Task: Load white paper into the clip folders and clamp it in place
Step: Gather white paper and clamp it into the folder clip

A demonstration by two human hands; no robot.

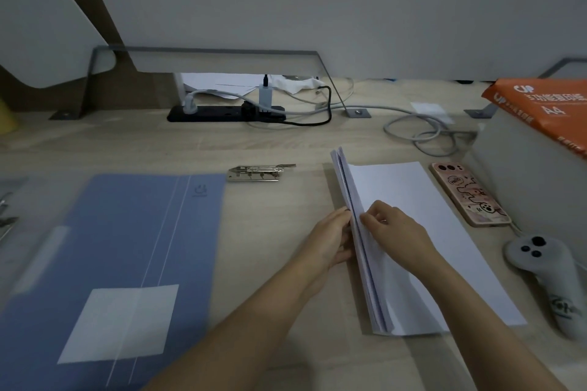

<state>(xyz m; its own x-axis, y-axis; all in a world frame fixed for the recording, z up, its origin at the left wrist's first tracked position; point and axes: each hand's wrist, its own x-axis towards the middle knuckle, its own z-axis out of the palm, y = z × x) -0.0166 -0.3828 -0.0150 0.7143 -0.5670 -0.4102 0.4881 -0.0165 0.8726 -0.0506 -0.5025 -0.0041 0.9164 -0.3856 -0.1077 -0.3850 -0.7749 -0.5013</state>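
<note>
A stack of white paper [422, 216] lies on the desk right of centre, its left edge lifted and fanned upward. My left hand [333, 238] grips that raised edge from the left side. My right hand [394, 228] pinches the top sheets at the same edge from the right, fingers curled over the paper. A blue clip folder [127, 247] lies flat at the left with a white label on its cover. A loose metal clip mechanism [254, 173] sits on the desk between folder and paper, apart from both.
A phone in a pink cartoon case [470, 197] and a grey controller [546, 276] lie right of the paper. An orange A4 paper ream [546, 108] stands far right. A black power strip [225, 113] with cables runs along the back.
</note>
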